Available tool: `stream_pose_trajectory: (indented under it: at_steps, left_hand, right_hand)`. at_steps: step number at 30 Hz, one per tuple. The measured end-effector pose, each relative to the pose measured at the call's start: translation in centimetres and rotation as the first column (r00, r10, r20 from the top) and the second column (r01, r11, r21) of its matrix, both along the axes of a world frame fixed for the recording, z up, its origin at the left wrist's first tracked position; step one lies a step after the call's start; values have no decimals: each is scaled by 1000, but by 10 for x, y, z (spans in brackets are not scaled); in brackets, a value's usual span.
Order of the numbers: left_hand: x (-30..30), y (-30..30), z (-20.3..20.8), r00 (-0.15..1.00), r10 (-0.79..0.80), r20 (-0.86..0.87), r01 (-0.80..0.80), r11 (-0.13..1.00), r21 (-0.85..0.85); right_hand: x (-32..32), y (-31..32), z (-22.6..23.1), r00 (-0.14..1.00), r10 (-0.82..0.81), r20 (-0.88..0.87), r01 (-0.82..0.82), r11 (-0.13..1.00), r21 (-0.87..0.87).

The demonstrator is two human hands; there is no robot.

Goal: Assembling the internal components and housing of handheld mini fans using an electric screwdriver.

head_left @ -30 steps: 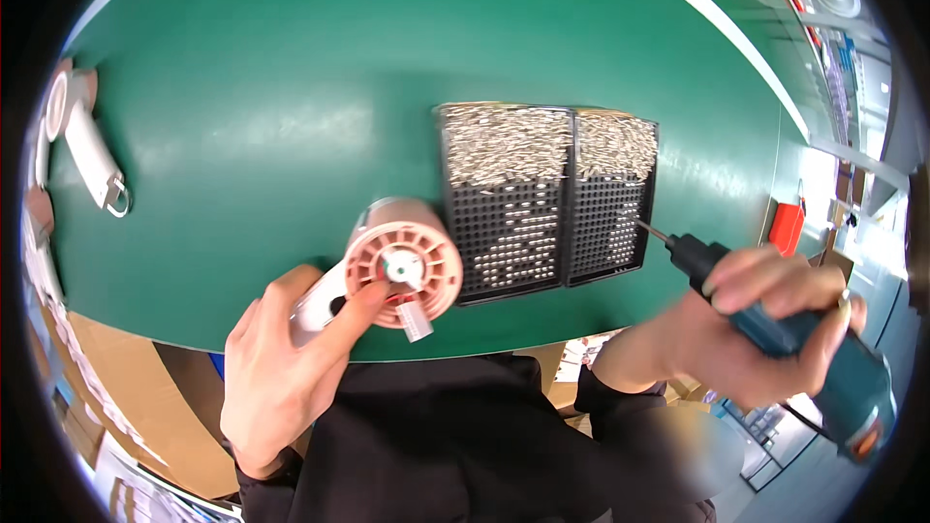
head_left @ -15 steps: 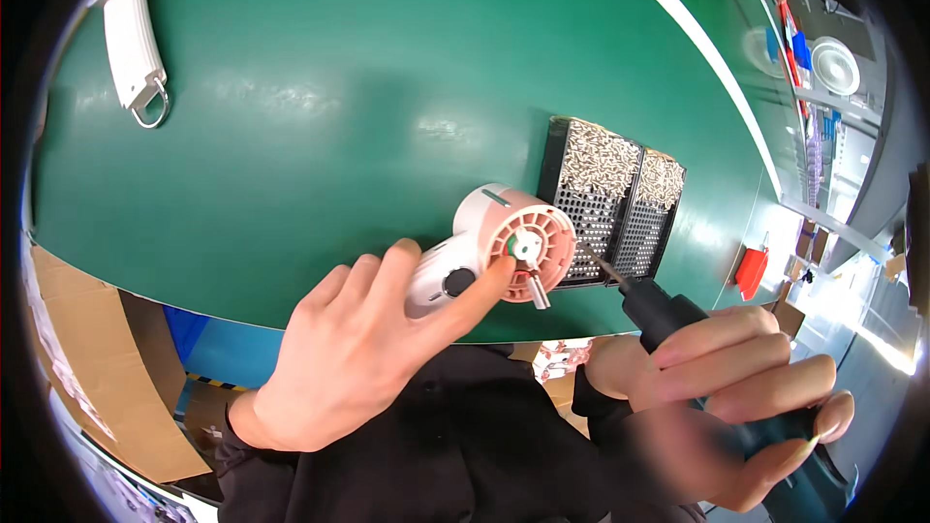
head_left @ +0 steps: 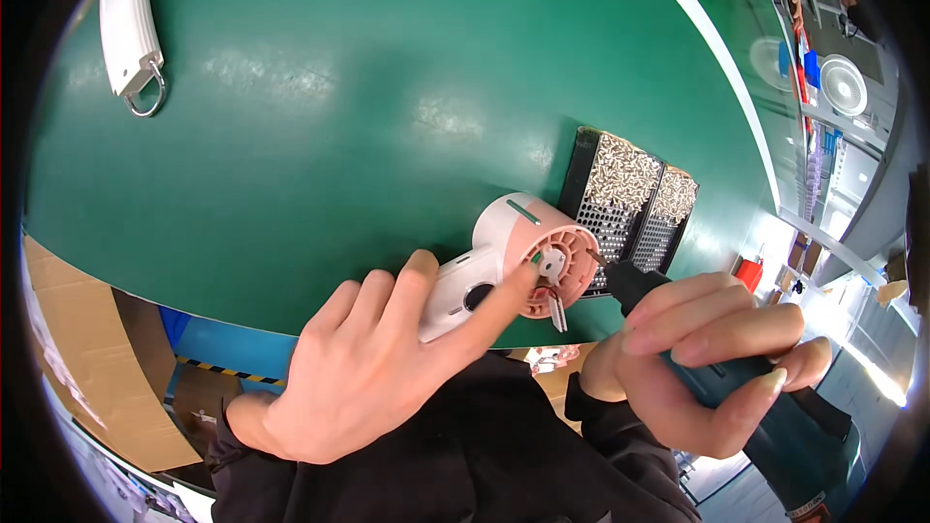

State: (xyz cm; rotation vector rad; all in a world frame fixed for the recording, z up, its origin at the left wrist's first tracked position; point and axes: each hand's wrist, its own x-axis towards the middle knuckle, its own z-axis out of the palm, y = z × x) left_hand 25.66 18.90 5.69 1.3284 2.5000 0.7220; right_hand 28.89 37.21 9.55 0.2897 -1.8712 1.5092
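The pink-and-white appliance (head_left: 509, 242) lies right of centre, handle slanting lower left, clasped between the left hand's (head_left: 363, 383) thumb and fingers. The right hand's (head_left: 693, 344) fingers wrap the electric screwdriver (head_left: 710, 383), tip pointing upper left at the appliance's right rim.

The left hand (head_left: 354, 373), back upward, bends its fingers (head_left: 376, 298) over its grip, thumb (head_left: 484, 324) stretched rightward beyond them. The right hand (head_left: 683, 368) is wrapped about its own grip, thumb (head_left: 741, 416) nearside, wrist (head_left: 603, 373) to the left.
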Motion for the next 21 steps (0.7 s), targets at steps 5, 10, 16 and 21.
stream_pose_trajectory:
  at_steps: [5,10,16,21]
  left_hand:
    - [5,-2,-14,993,100,67,-107,989,102]
    - [3,-3,-5,995,31,90,-29,999,-18]
    - [5,-4,2,993,60,99,-56,998,-39]
    - [-17,-14,9,884,187,428,-298,931,209]
  right_hand:
    - [0,3,2,1000,15,24,-15,1000,-5]
    - [0,1,1,999,-16,33,17,999,-44]
    - [9,12,20,983,79,-164,-78,997,15]
    - [52,62,31,936,-130,-326,104,990,-98]
